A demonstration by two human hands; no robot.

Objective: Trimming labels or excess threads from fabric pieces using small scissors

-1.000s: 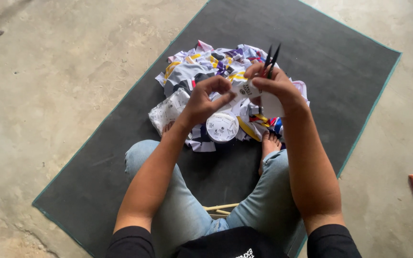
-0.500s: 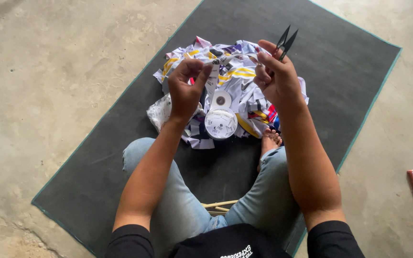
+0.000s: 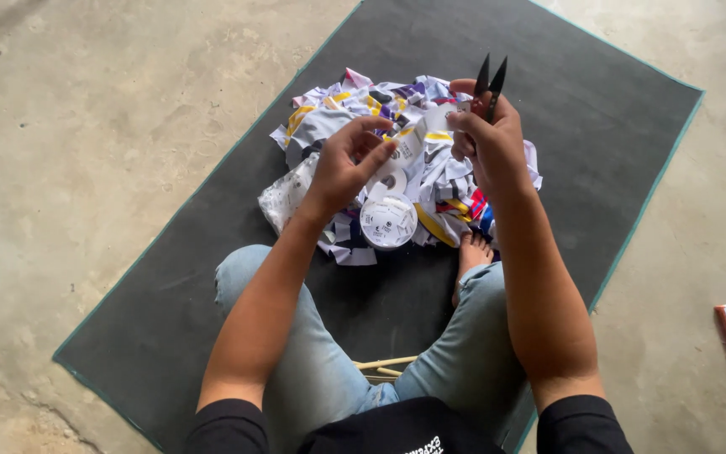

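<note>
The white ribbon strip [image 3: 413, 141] is stretching between the person's two hands above the pile, running down toward a roll of the same white printed tape [image 3: 388, 220] that is lying on its side on the scraps. It is looking thin, limp and very light, likely to curl or slip unless it is kept taut, so the sensible hold seems to be a pinch on its flat faces near each end. The left hand [image 3: 348, 160] is doing just that, thumb and forefinger closing on the strip's lower part, the other fingers curling loosely. The right hand [image 3: 489, 134] is pinching the upper end while also gripping small black snips [image 3: 491, 84], whose two pointed blades are standing slightly apart and pointing away from the person. Beneath, a heap of cut fabric labels [image 3: 355, 109] in white, yellow, purple and red is spreading over a dark mat [image 3: 590, 126] with a green edge, on a concrete floor [image 3: 86, 168].
</note>
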